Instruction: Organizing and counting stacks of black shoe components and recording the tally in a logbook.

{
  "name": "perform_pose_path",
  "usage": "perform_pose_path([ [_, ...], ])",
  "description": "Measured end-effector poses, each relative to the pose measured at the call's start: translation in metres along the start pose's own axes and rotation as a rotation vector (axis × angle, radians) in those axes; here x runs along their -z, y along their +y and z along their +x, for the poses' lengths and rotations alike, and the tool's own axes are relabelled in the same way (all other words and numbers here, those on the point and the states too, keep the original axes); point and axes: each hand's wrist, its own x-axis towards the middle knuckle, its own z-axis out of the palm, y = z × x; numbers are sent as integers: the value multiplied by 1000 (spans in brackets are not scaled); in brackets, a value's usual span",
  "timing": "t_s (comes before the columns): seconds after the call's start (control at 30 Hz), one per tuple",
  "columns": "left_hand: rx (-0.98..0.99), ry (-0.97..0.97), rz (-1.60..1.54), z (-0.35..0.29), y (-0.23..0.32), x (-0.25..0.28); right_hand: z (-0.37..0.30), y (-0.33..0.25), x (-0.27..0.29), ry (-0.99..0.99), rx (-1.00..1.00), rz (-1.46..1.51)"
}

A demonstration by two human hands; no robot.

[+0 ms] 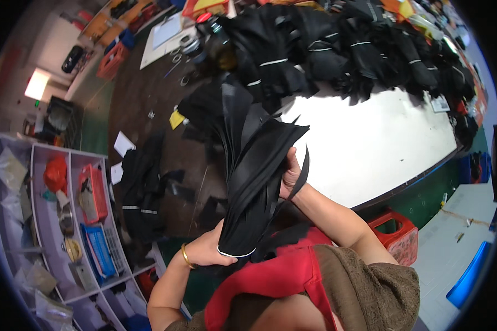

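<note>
A thick bundle of black fabric strips (248, 187) is held upright in front of my body, with a white tie (236, 255) around its lower end. My left hand (209, 247), with a gold bangle at the wrist, is closed on that tied end. Higher up, my right hand (290, 175) grips the bundle's right side, thumb showing and the other fingers hidden behind the cloth. The loose strips fan out at the top, and one hangs apart beside my right wrist. More black fabric (201, 107) lies just beyond on the dark table.
Several tied black bundles (276, 60) line the far side of the white board (359, 149). Glass jars (221, 52) stand at the back. Another black pile (141, 187) lies left, near a divided shelf (66, 220). A red stool (397, 237) is at right.
</note>
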Motion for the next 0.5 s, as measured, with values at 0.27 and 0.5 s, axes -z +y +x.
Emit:
perform_pose_path([
  [0.27, -73, -49, 157, 76, 44, -35, -68, -80, -12, 106, 314, -52],
  [0.5, -124, -114, 322, 142, 91, -72, -130, -152, -13, 160, 404, -78],
])
